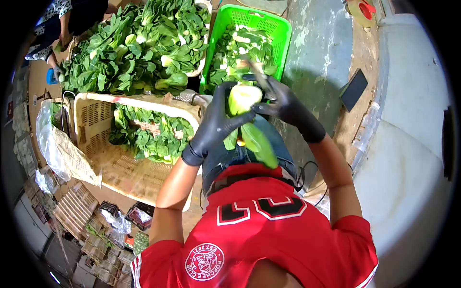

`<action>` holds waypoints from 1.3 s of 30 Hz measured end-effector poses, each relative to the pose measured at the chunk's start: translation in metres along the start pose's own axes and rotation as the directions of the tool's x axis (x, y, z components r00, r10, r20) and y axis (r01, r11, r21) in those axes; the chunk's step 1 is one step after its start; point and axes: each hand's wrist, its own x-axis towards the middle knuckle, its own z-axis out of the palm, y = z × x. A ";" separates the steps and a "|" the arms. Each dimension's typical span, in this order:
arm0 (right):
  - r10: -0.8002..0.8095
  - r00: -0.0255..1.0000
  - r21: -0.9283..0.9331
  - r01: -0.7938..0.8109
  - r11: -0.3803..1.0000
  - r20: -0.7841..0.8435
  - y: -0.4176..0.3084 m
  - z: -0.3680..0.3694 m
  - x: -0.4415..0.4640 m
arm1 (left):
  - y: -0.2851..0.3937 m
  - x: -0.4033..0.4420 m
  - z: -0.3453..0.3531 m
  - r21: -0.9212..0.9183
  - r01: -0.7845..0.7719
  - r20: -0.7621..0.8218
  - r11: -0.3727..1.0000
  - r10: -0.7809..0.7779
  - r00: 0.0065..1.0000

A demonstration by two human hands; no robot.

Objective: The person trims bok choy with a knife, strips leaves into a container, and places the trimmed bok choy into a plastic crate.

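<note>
Black gloves cover both hands. My left hand (215, 126) is wrapped round the side of a bok choy (244, 99), whose pale base points up and whose leaves hang down over my lap. On the other side my right hand (284, 104) holds a knife (259, 76), its blade blurred, with fingers touching the bok choy's base. Just beyond the hands stands a bright green basket (283, 30) with leaves and cut pieces in it. A large heap of bok choy (129, 53) lies at the upper left.
A cream basket (129, 180) partly filled with bok choy lies at my left. Another person's hand (58, 73) is at the far upper left. A dark phone-like device (354, 90) and a tape roll (360, 12) are on the right.
</note>
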 end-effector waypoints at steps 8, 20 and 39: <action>0.092 0.933 0.117 -0.141 0.983 0.348 0.008 -0.027 0.025 | 0.014 0.029 -0.031 0.042 0.066 0.389 0.997 -0.078 0.918; 0.202 0.979 0.314 -0.198 0.929 0.020 0.047 -0.043 0.017 | -0.073 0.092 -0.020 0.264 -0.168 0.108 0.950 0.144 0.984; 0.181 0.924 -0.053 -0.174 0.983 0.337 0.053 0.006 0.117 | -0.170 0.046 -0.054 -0.888 0.371 0.315 0.271 -0.227 0.921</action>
